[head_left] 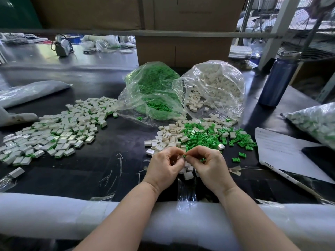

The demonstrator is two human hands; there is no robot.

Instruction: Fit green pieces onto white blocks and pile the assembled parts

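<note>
A green piece (184,156) is pinched by the right hand (208,164) against a block hidden in the curled left hand (165,166), apparently for fitting.

black table (112,142) | cardboard boxes (181,49) behind | metal shelving (282,24) right

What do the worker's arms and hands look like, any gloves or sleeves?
Both forearms are bare: no sleeves show in the head view. The left hand and right hand wear no gloves, and no rings, watch or bands are visible.
</note>
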